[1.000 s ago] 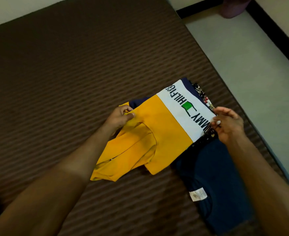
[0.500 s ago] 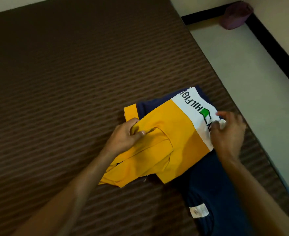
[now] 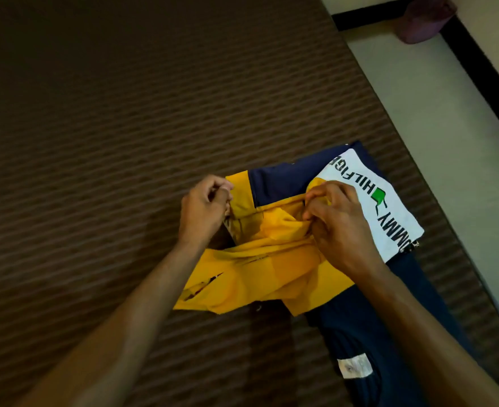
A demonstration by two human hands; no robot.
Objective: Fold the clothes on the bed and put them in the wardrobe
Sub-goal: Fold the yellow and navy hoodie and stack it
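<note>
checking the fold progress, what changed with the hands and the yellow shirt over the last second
The right hand left the shirt's white-band edge, moved toward the middle and now pinches yellow fabric. The left hand shifted to grip the yellow sleeve edge, and the yellow shirt bunches between them. The shirt stayed on the dark blue garment on the bed.

I see a shirt (image 3: 274,259) in yellow, navy and white blocks, the white band carrying black lettering and a green mark. Beside it lies a dark blue garment (image 3: 374,324) with a white label. The bed cover (image 3: 125,142) is brown with fine stripes.
</note>
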